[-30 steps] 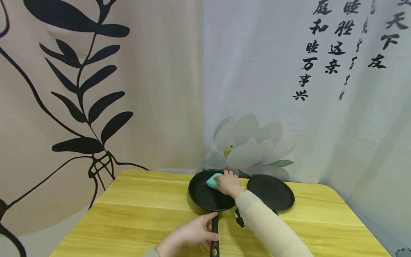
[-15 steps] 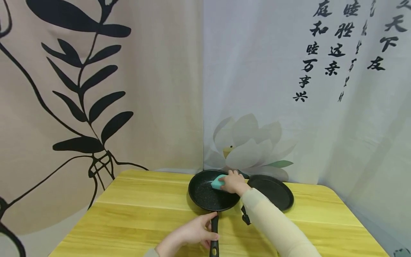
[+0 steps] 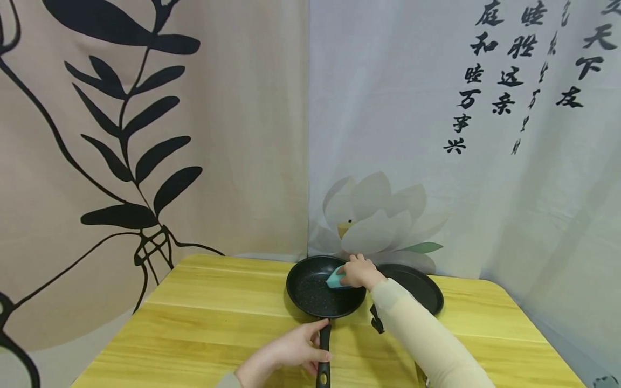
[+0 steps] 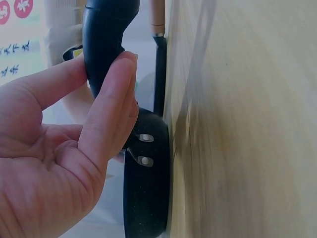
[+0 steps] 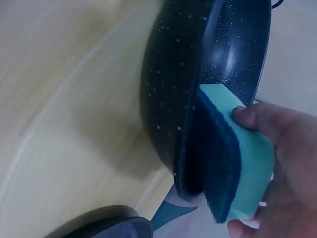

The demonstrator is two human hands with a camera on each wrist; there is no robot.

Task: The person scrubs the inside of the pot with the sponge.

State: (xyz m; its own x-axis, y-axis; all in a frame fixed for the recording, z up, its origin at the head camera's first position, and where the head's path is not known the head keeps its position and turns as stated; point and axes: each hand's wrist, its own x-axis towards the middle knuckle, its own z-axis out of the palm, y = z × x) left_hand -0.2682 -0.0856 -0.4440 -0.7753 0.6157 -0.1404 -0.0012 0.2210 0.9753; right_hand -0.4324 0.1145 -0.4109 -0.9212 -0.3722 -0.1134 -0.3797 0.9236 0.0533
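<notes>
A black speckled frying pan rests on the wooden table near its far edge, handle pointing toward me. My left hand grips the black handle with thumb and fingers around it. My right hand holds a sponge inside the pan, at the right side. In the right wrist view the sponge shows a light green body and a dark scouring side facing the pan, near the rim. Fingers behind the sponge are mostly hidden.
To the right lies a flat black pan, partly covered by the right forearm. Its wooden handle appears in the left wrist view. A printed curtain hangs behind the table.
My right hand has slid the sponge to the right across the pan, toward its right rim, the forearm shifting along. The left hand keeps its hold on the handle.
</notes>
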